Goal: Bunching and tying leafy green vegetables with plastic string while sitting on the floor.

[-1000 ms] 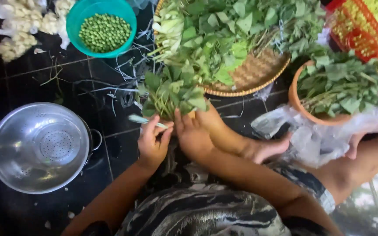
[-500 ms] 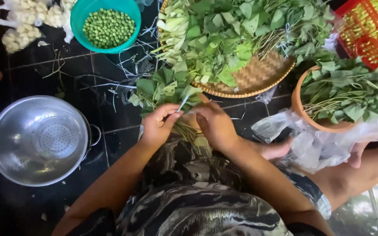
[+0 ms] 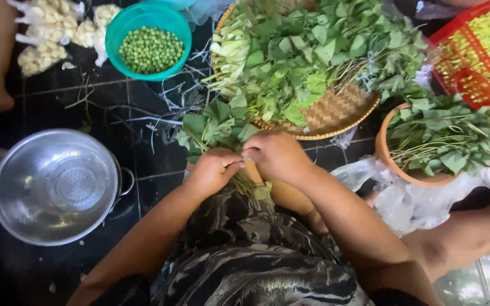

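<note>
My left hand (image 3: pixel 214 170) and my right hand (image 3: pixel 276 156) are closed side by side around the stems of a bunch of green leafy herbs (image 3: pixel 216 126). The leaves fan out above my fingers and the stems (image 3: pixel 248 184) hang down over my lap. The bunch sits just in front of a round woven tray (image 3: pixel 336 116) piled with more leafy greens. What my fingertips pinch between the hands is hidden.
A metal colander (image 3: pixel 58 184) sits at the left. A teal bowl of green peas (image 3: pixel 150 48) and white cauliflower pieces (image 3: pixel 52 34) lie at the top left. An orange pot of greens (image 3: pixel 443 139) in clear plastic and a red basket (image 3: pixel 483 62) are at the right.
Both hands rose from my lap to the bunch's stems and closed together on them. A thin pale strip seen near my fingers earlier is out of sight now.
</note>
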